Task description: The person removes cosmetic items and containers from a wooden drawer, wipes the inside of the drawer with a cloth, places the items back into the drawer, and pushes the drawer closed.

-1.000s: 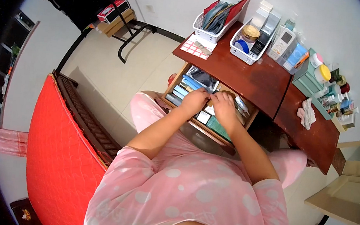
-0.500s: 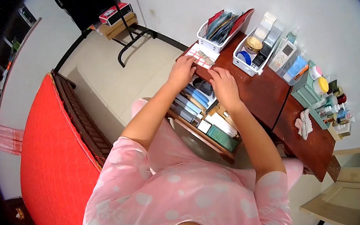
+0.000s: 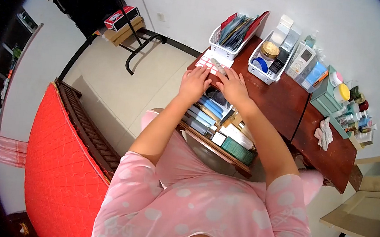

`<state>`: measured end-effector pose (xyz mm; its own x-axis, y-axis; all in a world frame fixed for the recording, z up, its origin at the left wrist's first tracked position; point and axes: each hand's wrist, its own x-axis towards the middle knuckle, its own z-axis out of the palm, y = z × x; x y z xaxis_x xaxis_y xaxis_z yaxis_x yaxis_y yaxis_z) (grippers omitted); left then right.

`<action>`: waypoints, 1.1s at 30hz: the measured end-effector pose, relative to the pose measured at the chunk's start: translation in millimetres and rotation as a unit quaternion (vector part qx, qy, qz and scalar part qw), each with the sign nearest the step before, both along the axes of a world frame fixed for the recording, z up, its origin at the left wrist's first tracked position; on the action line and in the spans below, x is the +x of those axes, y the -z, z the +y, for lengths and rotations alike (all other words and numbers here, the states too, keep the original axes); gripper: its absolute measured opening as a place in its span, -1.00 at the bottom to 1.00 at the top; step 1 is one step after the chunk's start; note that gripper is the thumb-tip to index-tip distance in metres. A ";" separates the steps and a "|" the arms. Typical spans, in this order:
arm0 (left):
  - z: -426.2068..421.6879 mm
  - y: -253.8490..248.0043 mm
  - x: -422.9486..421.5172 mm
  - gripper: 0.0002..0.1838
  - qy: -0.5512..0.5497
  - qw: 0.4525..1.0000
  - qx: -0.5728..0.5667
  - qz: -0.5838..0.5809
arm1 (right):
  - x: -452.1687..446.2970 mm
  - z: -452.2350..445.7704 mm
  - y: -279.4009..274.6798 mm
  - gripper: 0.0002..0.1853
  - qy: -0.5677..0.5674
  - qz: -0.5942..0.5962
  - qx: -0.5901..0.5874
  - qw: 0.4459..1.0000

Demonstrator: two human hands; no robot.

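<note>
At the near-left corner of the brown desk [image 3: 271, 97], a white sheet with a red grid [image 3: 203, 62] lies flat. On it rests a small, greyish, roll-like piece [image 3: 218, 66] whose kind I cannot make out. My left hand [image 3: 194, 84] has its fingers stretched over the sheet's near edge and holds nothing visible. Beside it, my right hand [image 3: 233, 88] reaches over the desk edge with fingers extended, the tips at the lower end of the greyish piece. Whether they press on it is unclear. Below both hands, an open drawer [image 3: 197, 140] holds several boxes and blue packets.
Behind the sheet stands a white basket of packets [image 3: 225, 49]. To its right are a basket with jars [image 3: 261, 75], a clear holder with a remote control [image 3: 302, 60] and a green organizer with bottles [image 3: 323, 102]. A crumpled cloth [image 3: 324, 134] lies at right. A red-covered bed [image 3: 63, 160] is at left.
The greyish piece has turned on the sheet and now slants down toward my right fingers. Both hands have shifted slightly, and the whole view has moved a little.
</note>
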<state>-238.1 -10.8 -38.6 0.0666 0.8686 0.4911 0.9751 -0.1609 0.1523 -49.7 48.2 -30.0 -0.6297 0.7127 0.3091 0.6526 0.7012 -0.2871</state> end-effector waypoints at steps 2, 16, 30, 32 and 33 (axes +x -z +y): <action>3.5 -11.8 -6.9 -0.61 -0.038 0.997 -0.020 -0.070 | 2.8 -6.0 0.1 -0.50 0.006 -0.007 0.000 1.000; 67.1 -11.1 -30.7 -0.65 -0.152 0.946 -0.091 -0.271 | 4.8 -11.9 5.0 -0.49 0.008 0.001 0.028 1.000; 40.5 -5.7 -9.4 -0.53 -0.048 0.928 -0.059 -0.366 | 13.2 -8.0 -0.9 -0.62 0.003 0.167 -0.033 0.985; 29.2 -1.3 -6.4 -0.52 -0.040 0.932 -0.065 -0.355 | 13.7 -7.7 -0.1 -0.65 0.026 0.188 -0.045 0.981; 23.5 -2.0 -4.5 -0.51 -0.035 0.924 -0.074 -0.374 | 13.6 -9.6 -1.5 -0.66 0.037 0.198 -0.052 0.978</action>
<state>-242.5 12.7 -36.6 -0.3026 0.9190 0.2526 0.5952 -0.0249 0.8032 -36.0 38.6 -28.5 -0.4202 0.7922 0.4425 0.5235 0.6100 -0.5948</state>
